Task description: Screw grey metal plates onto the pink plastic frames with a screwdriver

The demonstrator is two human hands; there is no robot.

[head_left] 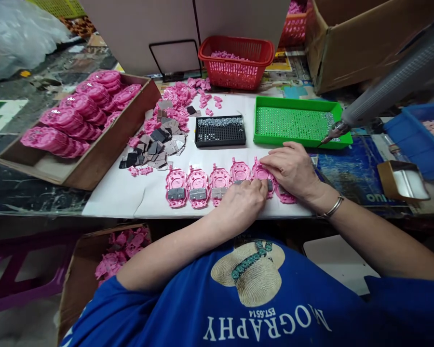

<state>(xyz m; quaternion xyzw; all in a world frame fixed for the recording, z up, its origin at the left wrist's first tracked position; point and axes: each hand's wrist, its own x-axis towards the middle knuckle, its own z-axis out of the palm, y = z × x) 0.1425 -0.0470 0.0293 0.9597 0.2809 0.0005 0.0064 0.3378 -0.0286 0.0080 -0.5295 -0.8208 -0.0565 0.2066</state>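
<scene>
Several pink plastic casings (176, 179) lie in a row along the table's front edge, the left ones with grey plates (197, 194) across their lower part. My left hand (243, 205) rests over the casings right of the middle, its fingertips closed at a grey plate on the fifth casing; what they grip is hidden. My right hand (292, 173) lies over the right end of the row, fingers pressed together at the top of that same casing (260, 173). A black perforated tray (220, 140) and a green tray (292, 100) with small screws stand behind the row.
Loose grey plates (159, 147) and small pink parts (181, 96) are heaped left of the black tray. A box (94, 166) of stacked pink casings stands at the left, a red basket (237, 74) at the back. A screwdriver (376, 86) hangs over the green tray.
</scene>
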